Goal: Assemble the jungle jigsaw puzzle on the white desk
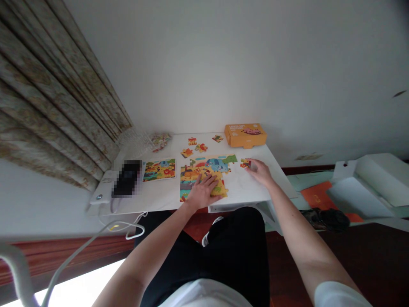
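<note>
left hand (202,192) lying open, pinning the half-built puzzle (204,177); right hand (260,170) pinching a loose piece (245,163), likely light, stiff card, best edge-held.

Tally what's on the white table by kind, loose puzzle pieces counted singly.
Loose puzzle pieces: 5, one at the right hand
Part-built puzzle, under the left hand: 1
Picture card: 1
Orange box: 1
Total: 8

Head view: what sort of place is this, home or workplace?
Probably a room at home: a small white table against a plain wall, patterned curtains at the window, and a children's puzzle with its orange box spread out.
</note>
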A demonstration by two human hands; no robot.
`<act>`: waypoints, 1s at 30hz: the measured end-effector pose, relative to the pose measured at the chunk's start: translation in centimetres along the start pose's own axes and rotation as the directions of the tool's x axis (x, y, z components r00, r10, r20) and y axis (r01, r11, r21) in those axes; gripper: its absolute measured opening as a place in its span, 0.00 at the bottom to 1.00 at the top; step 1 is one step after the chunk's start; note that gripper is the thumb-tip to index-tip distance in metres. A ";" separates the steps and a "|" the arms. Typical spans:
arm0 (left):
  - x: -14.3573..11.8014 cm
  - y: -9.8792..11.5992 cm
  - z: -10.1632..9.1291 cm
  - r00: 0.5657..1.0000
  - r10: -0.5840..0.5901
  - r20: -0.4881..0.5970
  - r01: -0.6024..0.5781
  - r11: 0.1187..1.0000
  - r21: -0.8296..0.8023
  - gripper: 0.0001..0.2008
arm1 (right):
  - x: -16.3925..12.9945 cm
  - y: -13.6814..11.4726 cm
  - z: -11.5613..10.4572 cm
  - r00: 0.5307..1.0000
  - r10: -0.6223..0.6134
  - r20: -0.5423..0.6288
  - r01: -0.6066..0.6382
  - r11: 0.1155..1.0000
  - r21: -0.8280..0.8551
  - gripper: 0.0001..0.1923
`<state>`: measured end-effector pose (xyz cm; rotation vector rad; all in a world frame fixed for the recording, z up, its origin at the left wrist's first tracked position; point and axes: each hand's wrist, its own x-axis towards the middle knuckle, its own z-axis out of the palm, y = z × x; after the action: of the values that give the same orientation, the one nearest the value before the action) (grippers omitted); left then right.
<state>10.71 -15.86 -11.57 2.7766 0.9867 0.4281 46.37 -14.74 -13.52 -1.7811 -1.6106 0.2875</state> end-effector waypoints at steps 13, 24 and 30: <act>-0.1 0.2 -0.4 0.999 0.001 0.042 -0.002 1.000 0.012 0.31 | -3.1 -1.5 0.9 0.997 -0.043 0.063 0.020 0.942 0.335 0.22; 2.7 -3.8 -2.5 0.953 -0.257 -0.162 0.233 0.960 -0.154 0.17 | -3.7 -1.9 1.7 0.989 -0.142 0.029 0.137 0.981 0.139 0.19; 9.1 -10.1 -4.6 0.801 -0.546 -0.245 0.511 0.837 -0.196 0.19 | -4.3 -2.5 2.5 0.977 -0.158 -0.143 0.145 0.984 -0.100 0.22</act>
<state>10.02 -2.09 -7.83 2.2209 1.6770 0.7857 42.09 -17.95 -15.05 -1.6903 -1.6620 0.0099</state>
